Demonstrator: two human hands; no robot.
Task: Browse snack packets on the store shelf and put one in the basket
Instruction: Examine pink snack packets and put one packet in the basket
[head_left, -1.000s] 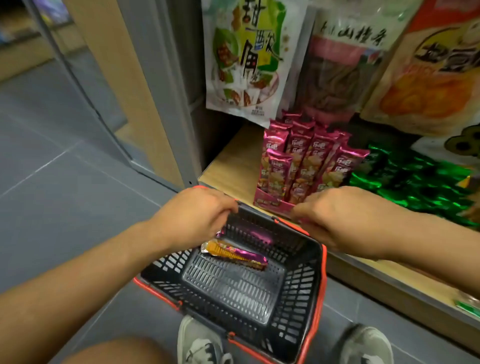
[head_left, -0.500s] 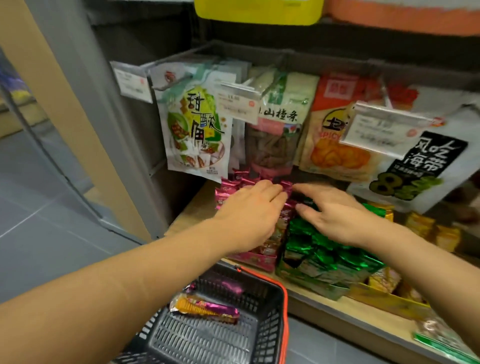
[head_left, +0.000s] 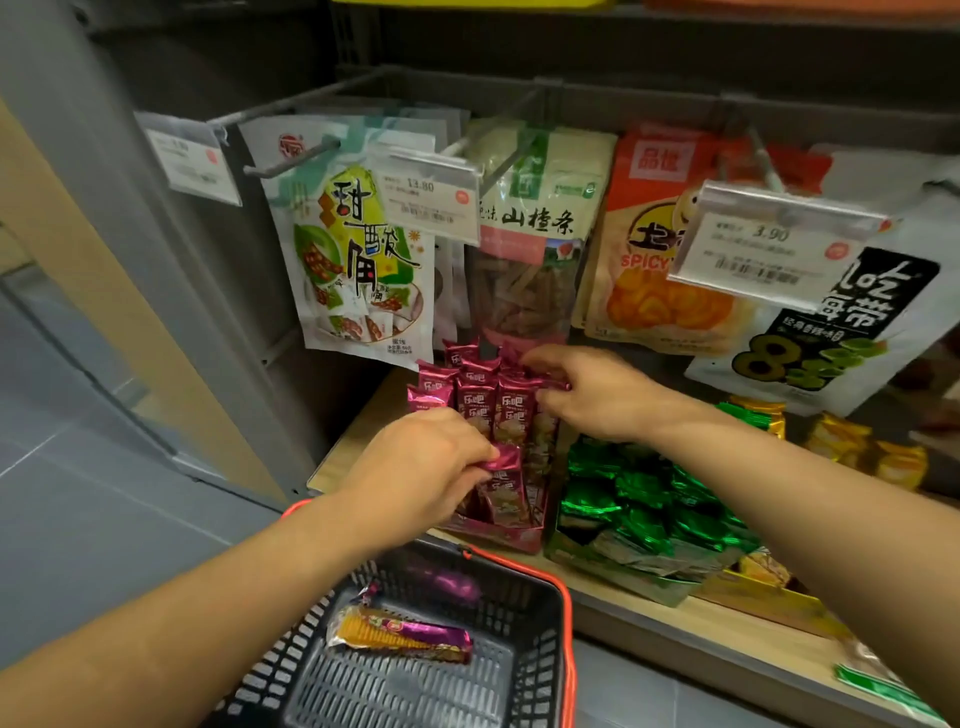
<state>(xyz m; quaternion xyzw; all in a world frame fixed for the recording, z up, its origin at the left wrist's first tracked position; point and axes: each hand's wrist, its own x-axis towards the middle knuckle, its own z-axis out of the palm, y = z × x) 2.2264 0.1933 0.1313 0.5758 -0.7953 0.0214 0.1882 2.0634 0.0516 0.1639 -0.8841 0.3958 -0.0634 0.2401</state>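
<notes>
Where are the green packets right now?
Head view, right of centre: green packets on the wooden shelf, beside the pink packets, left of yellow ones.

Left forearm and right forearm are bare, as are the left grip and right grip.

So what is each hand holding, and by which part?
The left hand pinches a magenta foil snack packet by its crimped top edge; the right hand seems to pinch the top of a second magenta packet.
</notes>
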